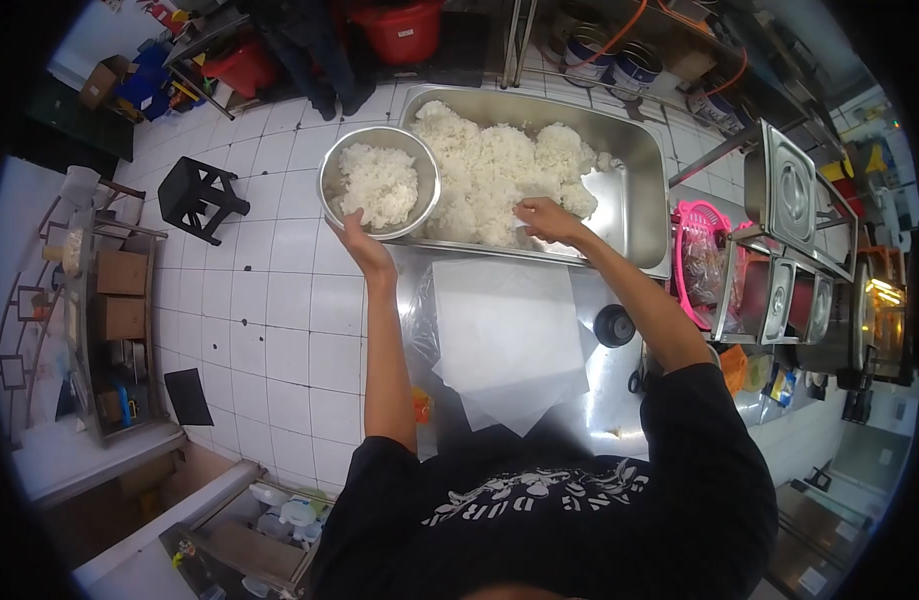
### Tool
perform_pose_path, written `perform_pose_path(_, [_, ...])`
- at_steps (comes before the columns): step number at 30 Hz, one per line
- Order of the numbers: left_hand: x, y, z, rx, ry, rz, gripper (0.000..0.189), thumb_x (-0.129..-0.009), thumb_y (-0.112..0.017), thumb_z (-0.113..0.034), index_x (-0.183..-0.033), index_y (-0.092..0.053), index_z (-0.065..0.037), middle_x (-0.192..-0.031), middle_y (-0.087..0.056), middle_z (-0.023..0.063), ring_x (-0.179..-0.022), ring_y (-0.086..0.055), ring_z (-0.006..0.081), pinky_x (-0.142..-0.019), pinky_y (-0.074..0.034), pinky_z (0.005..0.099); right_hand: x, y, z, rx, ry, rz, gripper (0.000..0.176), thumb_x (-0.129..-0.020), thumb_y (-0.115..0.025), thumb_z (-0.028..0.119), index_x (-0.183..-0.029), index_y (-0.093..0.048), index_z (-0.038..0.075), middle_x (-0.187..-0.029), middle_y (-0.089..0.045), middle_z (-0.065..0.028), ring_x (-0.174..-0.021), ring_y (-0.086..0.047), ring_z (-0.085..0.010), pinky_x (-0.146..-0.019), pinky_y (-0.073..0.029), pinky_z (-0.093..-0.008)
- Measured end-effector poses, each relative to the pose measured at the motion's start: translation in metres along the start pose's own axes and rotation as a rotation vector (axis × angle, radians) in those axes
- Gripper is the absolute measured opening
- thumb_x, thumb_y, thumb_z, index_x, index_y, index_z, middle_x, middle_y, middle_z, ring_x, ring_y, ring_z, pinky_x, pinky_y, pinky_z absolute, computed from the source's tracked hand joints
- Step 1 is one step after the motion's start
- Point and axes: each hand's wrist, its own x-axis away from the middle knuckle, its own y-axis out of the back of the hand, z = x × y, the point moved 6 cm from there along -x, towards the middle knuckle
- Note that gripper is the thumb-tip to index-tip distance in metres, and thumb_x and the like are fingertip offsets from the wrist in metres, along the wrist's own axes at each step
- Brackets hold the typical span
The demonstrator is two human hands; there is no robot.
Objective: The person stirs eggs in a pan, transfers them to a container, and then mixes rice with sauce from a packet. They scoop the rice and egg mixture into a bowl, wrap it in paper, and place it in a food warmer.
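A round steel bowl [329,203] with white rice in it is tilted slightly at the left end of a large steel tray [634,215]. My left hand [364,248] grips the bowl by its near rim, thumb on the inside. Cooked rice [489,165] is heaped over the left and middle of the tray. Over the rice near the tray's front side is my right hand [546,220], its fingers closed round something small and whitish that I cannot make out. White paper sheets [509,330] lie on the steel table [604,385] in front of the tray.
A black round object [614,325] and scissors [636,381] lie right of the sheets. Farther right are a pink basket [684,265] and lidded steel containers [787,190]. A black stool [199,195] stands on the floor at left. Another person's legs [314,55] show beyond the table.
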Motion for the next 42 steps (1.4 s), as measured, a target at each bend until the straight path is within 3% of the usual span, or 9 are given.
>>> perform_pose_path(8, [0.024,-0.026,-0.028,-0.441,-0.205,0.055,0.058,-0.087,-0.045,-0.021,-0.139,-0.031,0.001,-0.130,-0.035,0.0231,-0.121,-0.039,0.0351,-0.103,-0.030,0.0391,0.039,0.028,0.059,0.086,0.046,-0.150,0.034,-0.094,-0.052,0.035,-0.096,-0.059,0.002,-0.065,-0.055,-0.0051,-0.055,-0.051,-0.0116,-0.047,-0.040,-0.0282])
perform_pose_path(12, [0.032,-0.049,-0.012,-0.516,-0.082,0.117,0.058,-0.094,-0.045,-0.033,-0.140,-0.031,-0.001,-0.131,-0.037,0.0232,-0.121,-0.040,0.0357,-0.103,-0.030,0.0395,0.065,0.021,0.122,0.316,0.232,-0.393,0.024,-0.095,-0.051,0.027,-0.100,-0.053,0.003,-0.065,-0.052,-0.0083,-0.059,-0.054,-0.0162,-0.054,-0.044,-0.0320])
perform_pose_path(14, [0.033,-0.062,0.005,-0.321,0.090,0.250,0.058,-0.095,-0.043,-0.037,-0.139,-0.033,-0.001,-0.132,-0.043,0.0209,-0.124,-0.041,0.0324,-0.104,-0.030,0.0386,0.080,-0.009,0.153,0.958,0.570,-0.501,0.019,-0.093,-0.050,0.018,-0.108,-0.053,0.006,-0.081,-0.061,-0.0157,-0.073,-0.061,-0.0276,-0.063,-0.047,-0.0396])
perform_pose_path(18, [0.037,-0.054,0.020,-0.040,0.387,0.208,0.054,-0.097,-0.041,-0.038,-0.134,-0.039,0.002,-0.130,-0.048,0.0173,-0.119,-0.049,0.0267,-0.101,-0.036,0.0347,0.100,0.006,0.189,0.946,0.616,-0.631,0.018,-0.093,-0.046,0.017,-0.108,-0.054,0.010,-0.090,-0.063,-0.0180,-0.084,-0.062,-0.0354,-0.071,-0.049,-0.0459])
perform_pose_path(20, [0.031,-0.042,0.016,-0.027,0.352,0.196,0.053,-0.097,-0.041,-0.036,-0.134,-0.039,0.002,-0.131,-0.047,0.0171,-0.117,-0.050,0.0267,-0.099,-0.038,0.0345,0.095,0.044,0.186,0.994,0.201,-0.634,0.020,-0.094,-0.044,0.022,-0.105,-0.055,0.010,-0.085,-0.064,-0.0169,-0.081,-0.063,-0.0355,-0.069,-0.050,-0.0473])
perform_pose_path(24, [-0.004,-0.015,-0.002,-0.017,0.038,0.145,0.052,-0.098,-0.040,-0.033,-0.135,-0.037,0.003,-0.131,-0.047,0.0171,-0.118,-0.049,0.0259,-0.100,-0.037,0.0347,0.048,0.052,0.112,1.259,0.164,-0.437,0.020,-0.094,-0.045,0.023,-0.103,-0.058,0.010,-0.081,-0.066,-0.0162,-0.076,-0.065,-0.0350,-0.066,-0.051,-0.0470])
perform_pose_path(33, [-0.023,0.013,0.004,-0.042,-0.020,0.113,0.050,-0.098,-0.039,-0.029,-0.135,-0.037,0.004,-0.133,-0.045,0.0170,-0.120,-0.046,0.0255,-0.101,-0.034,0.0349,-0.015,-0.009,0.038,1.113,0.154,-0.317,0.021,-0.087,-0.049,0.016,-0.099,-0.057,0.002,-0.088,-0.066,-0.0205,-0.083,-0.065,-0.0355,-0.072,-0.051,-0.0459])
perform_pose_path(36, [-0.021,0.010,0.004,-0.039,-0.014,0.088,0.049,-0.098,-0.039,-0.030,-0.134,-0.038,0.004,-0.133,-0.046,0.0167,-0.120,-0.046,0.0253,-0.101,-0.034,0.0347,-0.032,0.003,0.009,0.888,0.416,-0.322,0.029,-0.091,-0.048,0.026,-0.100,-0.058,0.000,-0.086,-0.065,-0.0203,-0.076,-0.064,-0.0380,-0.073,-0.049,-0.0465])
perform_pose_path(42, [-0.021,0.016,0.007,-0.100,-0.035,0.069,0.051,-0.098,-0.039,-0.030,-0.135,-0.037,0.005,-0.134,-0.044,0.0162,-0.122,-0.043,0.0251,-0.103,-0.032,0.0338,-0.015,0.000,0.002,0.416,0.107,-0.074,0.035,-0.089,-0.053,0.032,-0.084,-0.059,-0.003,-0.066,-0.060,-0.0143,-0.062,-0.059,-0.0231,-0.064,-0.047,-0.0372])
